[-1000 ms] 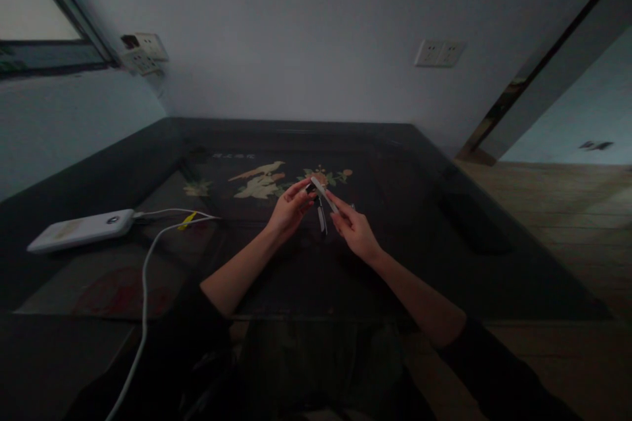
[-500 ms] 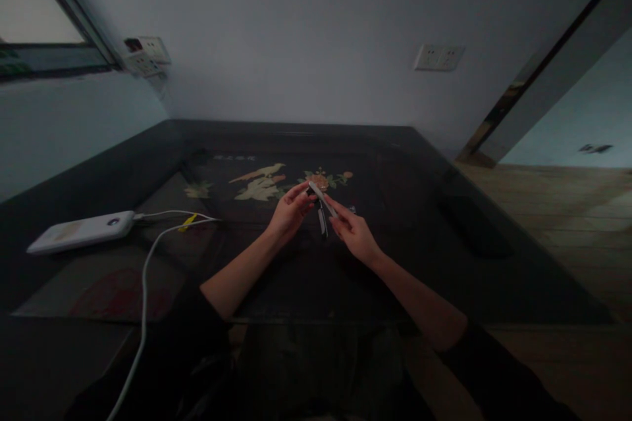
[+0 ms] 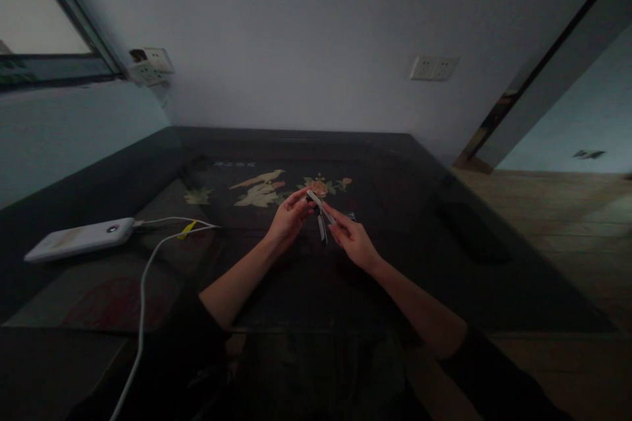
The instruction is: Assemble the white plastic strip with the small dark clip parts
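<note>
We held the folding tool [image 3: 320, 210] above the desk [image 3: 405, 263], its ends pinched between left hand [image 3: 289, 218] and right hand [image 3: 351, 241] grips.

The view tips slightly, so the counter [image 3: 395, 289] and wall sockets [image 3: 433, 68] sit lower in the picture than a second ago. The right hand [image 3: 353, 243] slides toward 10 o'clock, closer to the left hand [image 3: 289, 218], and the pale strip [image 3: 320, 206] between them shows shorter.
</note>
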A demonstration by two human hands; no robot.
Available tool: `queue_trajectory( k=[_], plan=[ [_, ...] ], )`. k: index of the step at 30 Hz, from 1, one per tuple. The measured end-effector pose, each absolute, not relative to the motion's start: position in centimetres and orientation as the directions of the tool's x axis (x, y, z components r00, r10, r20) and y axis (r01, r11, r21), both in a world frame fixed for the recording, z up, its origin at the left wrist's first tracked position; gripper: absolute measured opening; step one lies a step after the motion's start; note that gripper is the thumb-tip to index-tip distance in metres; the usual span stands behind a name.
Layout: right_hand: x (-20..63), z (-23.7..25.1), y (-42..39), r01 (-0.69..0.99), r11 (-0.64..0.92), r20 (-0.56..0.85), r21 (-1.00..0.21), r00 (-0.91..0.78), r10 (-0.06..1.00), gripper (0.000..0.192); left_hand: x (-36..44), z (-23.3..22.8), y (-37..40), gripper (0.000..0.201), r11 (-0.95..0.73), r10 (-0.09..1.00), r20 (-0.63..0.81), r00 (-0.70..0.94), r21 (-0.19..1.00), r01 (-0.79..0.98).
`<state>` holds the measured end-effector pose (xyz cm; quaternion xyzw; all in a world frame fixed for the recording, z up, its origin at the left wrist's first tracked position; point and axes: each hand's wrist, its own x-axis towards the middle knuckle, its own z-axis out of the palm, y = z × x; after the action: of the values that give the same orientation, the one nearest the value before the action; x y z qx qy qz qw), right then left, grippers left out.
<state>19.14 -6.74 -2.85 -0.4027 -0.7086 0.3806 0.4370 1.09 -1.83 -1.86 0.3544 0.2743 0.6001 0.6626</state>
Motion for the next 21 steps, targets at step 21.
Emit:
queue_trajectory(
  k=[21],
  plan=[
    [25.1,-3.9,-1.8,0.545,0.136,0.276,-0.827,0.184,0.943,0.034,1.1,-1.4,-2.1,0.026,0.098,0.988,-0.029,0.152,0.876,-0.473]
  ],
)
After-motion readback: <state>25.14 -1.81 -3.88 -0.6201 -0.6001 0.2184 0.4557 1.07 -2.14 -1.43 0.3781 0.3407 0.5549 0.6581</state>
